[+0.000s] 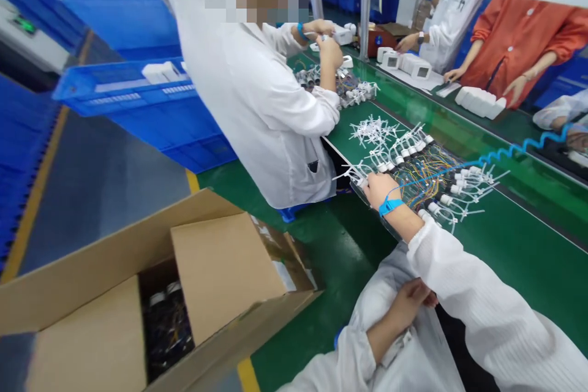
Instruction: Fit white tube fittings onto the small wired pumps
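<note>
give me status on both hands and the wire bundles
Right hand on the wire bundles at table edge, grip unclear. Left hand at own white coat. Co-worker close alongside.

Bright, even overhead lighting is flooding the scene. Soft glare is showing on the green counter point(514, 245) and glossy floor point(335, 257). Shadows are staying faint. Edges are bowing with wide-angle distortion; distant figures are blurring slightly.

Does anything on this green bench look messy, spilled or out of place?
Nothing looks spilled or broken. The wired parts by the right hand lie in a loose tangle on the green bench, white cable ties sticking out all ways. The left hand rests on the coat.
</note>
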Motion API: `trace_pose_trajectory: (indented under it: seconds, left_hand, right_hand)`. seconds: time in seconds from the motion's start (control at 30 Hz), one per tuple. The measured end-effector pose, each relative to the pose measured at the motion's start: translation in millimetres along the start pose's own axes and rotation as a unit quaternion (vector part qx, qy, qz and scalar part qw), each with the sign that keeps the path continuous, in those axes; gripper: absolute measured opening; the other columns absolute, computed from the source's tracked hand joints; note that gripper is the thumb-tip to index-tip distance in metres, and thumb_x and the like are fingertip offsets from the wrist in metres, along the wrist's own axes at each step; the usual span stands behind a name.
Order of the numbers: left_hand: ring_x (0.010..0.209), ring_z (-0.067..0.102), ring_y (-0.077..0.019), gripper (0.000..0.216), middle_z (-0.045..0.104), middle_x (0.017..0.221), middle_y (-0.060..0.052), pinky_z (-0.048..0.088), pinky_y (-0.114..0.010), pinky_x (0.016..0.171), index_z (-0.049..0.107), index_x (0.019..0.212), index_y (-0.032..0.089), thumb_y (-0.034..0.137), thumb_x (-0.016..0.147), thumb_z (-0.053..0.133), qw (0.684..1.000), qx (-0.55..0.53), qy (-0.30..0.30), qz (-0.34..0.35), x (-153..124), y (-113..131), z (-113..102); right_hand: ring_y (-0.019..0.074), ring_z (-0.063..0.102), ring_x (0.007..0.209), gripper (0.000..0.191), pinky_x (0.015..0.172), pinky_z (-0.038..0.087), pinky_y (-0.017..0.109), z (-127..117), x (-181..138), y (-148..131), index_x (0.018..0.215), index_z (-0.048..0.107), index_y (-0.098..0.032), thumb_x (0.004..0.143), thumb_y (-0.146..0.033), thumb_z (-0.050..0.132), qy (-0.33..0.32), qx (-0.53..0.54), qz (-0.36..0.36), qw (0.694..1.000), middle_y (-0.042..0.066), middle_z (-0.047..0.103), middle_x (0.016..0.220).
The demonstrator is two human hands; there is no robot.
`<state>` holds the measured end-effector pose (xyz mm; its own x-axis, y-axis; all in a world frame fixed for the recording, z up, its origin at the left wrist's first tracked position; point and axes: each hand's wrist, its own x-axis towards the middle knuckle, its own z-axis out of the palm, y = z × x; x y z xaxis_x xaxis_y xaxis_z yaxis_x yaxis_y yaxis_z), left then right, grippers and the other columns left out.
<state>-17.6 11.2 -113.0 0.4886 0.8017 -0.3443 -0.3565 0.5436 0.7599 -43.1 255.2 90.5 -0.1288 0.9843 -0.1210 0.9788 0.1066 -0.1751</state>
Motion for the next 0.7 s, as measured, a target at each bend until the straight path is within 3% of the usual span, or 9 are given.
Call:
trace_pose_trajectory:
  seconds: [0.2,0.33,0.43,0.5,0.6,0.7]
  left_hand:
    - [0.079,0.074,-0.0258,0.052,0.081,0.082,-0.014,0.062,-0.042,0.086,0.08,0.084,0.013,0.065,0.087,0.083,0.998,0.065,0.019,-0.001,-2.0,1.7,-6.8]
    - [0.078,0.076,-0.0271,0.063,0.081,0.083,-0.012,0.065,-0.043,0.081,0.079,0.09,0.015,0.077,0.08,0.082,0.995,0.099,0.001,-0.027,1.8,5.5,-15.4]
    - [0.086,0.079,-0.0275,0.069,0.082,0.088,-0.01,0.067,-0.044,0.089,0.079,0.101,0.016,0.081,0.077,0.082,0.99,0.135,-0.003,-0.045,0.7,9.7,-21.6]
    - [0.092,0.082,-0.0296,0.073,0.084,0.091,-0.01,0.069,-0.043,0.093,0.08,0.101,0.015,0.081,0.072,0.086,0.984,0.168,0.034,-0.049,-0.6,13.7,-24.6]
    - [0.102,0.085,-0.0332,0.071,0.087,0.103,-0.01,0.071,-0.042,0.093,0.082,0.109,0.018,0.079,0.072,0.087,0.969,0.234,0.033,-0.078,-1.5,20.0,-21.2]
    - [0.104,0.085,-0.0369,0.069,0.088,0.102,-0.009,0.072,-0.046,0.095,0.084,0.106,0.022,0.083,0.075,0.082,0.942,0.326,-0.004,-0.076,-5.7,26.8,-4.4]
  right_hand:
    - [0.032,0.08,0.112,0.028,0.093,0.058,0.035,-20.6,2.4,11.7,0.11,0.084,-0.011,0.11,-0.033,0.065,-0.007,0.07,-0.015,0.997,0.021,0.085,0.117]
    - [0.023,0.077,0.118,0.023,0.1,0.053,0.029,-50.4,-34.8,53.2,0.116,0.083,-0.021,0.111,-0.037,0.068,0.064,0.161,-0.054,0.983,0.008,0.086,0.12]
    - [0.0197,0.076,0.11,0.016,0.097,0.053,0.028,-62.6,-103.6,116.2,0.115,0.082,-0.023,0.108,-0.033,0.072,0.16,0.327,-0.08,0.928,0.003,0.085,0.115]
    - [0.019,0.077,0.104,0.018,0.089,0.056,0.028,-60.1,-163.7,168.3,0.113,0.082,-0.023,0.108,-0.035,0.07,0.212,0.442,-0.038,0.871,0.003,0.085,0.111]
    - [0.0208,0.08,0.097,0.029,0.077,0.058,0.028,-43.3,-266.1,252.7,0.115,0.081,-0.021,0.105,-0.045,0.067,0.302,0.533,0.114,0.782,0.006,0.085,0.104]
    - [0.0213,0.08,0.091,0.031,0.073,0.059,0.028,-19.6,-381.0,330.2,0.108,0.081,-0.019,0.1,-0.044,0.065,0.428,0.434,0.34,0.716,0.008,0.084,0.099]
